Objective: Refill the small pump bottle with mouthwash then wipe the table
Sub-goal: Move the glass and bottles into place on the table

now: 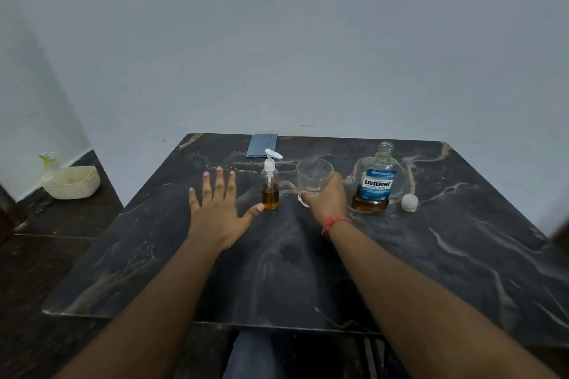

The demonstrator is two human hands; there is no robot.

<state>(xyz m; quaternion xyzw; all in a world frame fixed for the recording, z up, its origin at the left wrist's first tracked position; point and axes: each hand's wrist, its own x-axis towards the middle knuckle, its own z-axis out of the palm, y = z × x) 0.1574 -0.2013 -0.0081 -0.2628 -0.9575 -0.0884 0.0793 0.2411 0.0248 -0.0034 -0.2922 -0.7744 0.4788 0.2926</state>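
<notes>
A small clear pump bottle (270,188) with a white pump head stands on the dark marble table (431,255), holding amber liquid in its lower part. My left hand (217,206) lies flat and spread just left of it, thumb tip close to its base. My right hand (323,200) grips an empty-looking clear glass cup (314,175) right of the pump bottle. Further right stands an uncapped Listerine mouthwash bottle (377,183) with a little amber liquid at the bottom. Its white cap (409,202) lies beside it on the right.
A folded blue cloth (262,145) lies at the table's far edge, behind the pump bottle. A cream plastic basket (72,181) sits on the floor at the left near the wall. A wall rises directly behind the table.
</notes>
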